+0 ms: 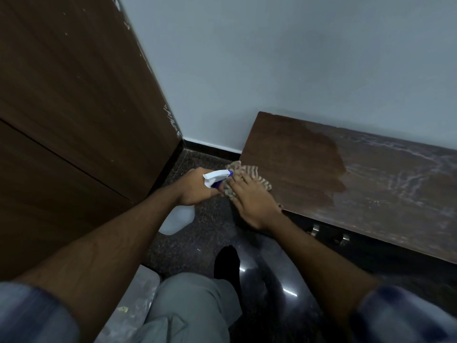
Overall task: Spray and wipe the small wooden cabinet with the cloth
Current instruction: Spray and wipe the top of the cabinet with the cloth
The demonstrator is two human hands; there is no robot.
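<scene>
One cloth [248,171] lies pressed under the right hand [249,203].

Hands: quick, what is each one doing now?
Left hand: grips the spray bottle.
Right hand: fingers flat, pressing the cloth on the cabinet.

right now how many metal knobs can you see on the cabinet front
2. One knob sits below the cabinet top's near edge, near the right hand; the second knob is beside it, further right. The overhanging top may hide others.
</scene>
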